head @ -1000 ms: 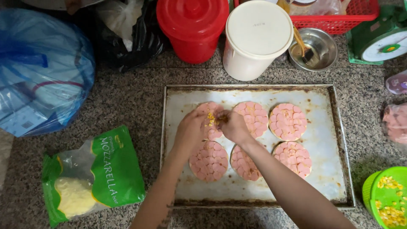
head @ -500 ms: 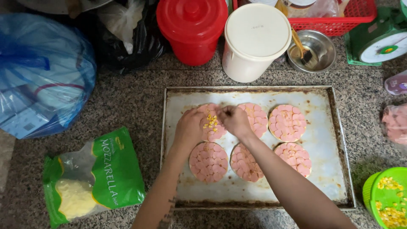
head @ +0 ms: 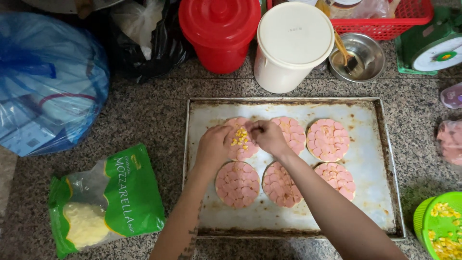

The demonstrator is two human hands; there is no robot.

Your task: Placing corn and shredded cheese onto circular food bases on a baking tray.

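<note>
Left hand (head: 213,146) flat, gripping nothing, steadies pink sausage-topped round (head: 240,138) at worn metal tray's (head: 288,108) far-left corner | right hand (head: 266,136) pinches yellow corn kernels (head: 239,136) | spread evenly, light pinches.

Two bare hands meeting, both forearms reaching up from the lower edge

The left hand (head: 213,146) lies palm down, fingers loosely curled; the right hand (head: 267,136) sits just beside it with fingertips pinched together (thumb hidden), its forearm angling in from the lower right.

Both forearms bare, no sleeves; dark tattoo marks along left forearm (head: 190,236); no rings visible.
</note>
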